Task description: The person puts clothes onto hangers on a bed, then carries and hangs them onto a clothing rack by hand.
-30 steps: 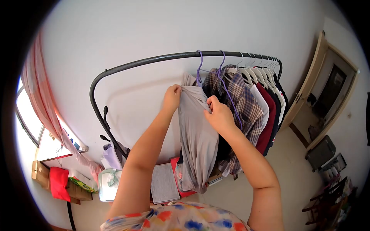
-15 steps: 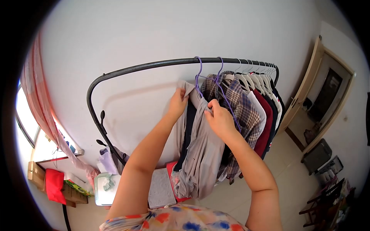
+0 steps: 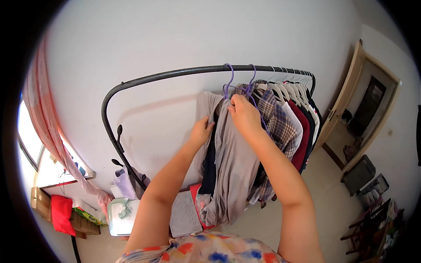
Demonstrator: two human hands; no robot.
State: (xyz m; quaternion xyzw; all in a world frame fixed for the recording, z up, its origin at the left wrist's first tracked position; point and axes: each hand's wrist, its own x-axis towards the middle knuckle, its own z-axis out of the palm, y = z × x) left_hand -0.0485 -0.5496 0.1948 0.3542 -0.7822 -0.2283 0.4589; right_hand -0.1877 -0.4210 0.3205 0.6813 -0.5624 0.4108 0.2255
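A light grey garment (image 3: 232,175) hangs from a purple hanger (image 3: 229,81) on the dark rail (image 3: 175,72). My right hand (image 3: 243,115) pinches the garment's top edge just below the hanger's neck. At the garment's left opening is my left hand (image 3: 201,131), its fingers closed on the grey cloth. Dark navy fabric (image 3: 209,168) shows between the grey folds. A second purple hanger (image 3: 251,81) hangs to the right, beside a plaid shirt (image 3: 278,118).
Maroon (image 3: 302,131), white and dark clothes hang further right on white hangers. A pink curtain (image 3: 52,131) is at the left, above a red cloth (image 3: 62,215) and boxes. An open door (image 3: 344,101) and a grey suitcase (image 3: 358,175) stand at the right.
My right hand has moved up to the garment's top near the hanger. My left hand has moved down along its left opening. The grey cloth has spread, exposing the navy fabric.
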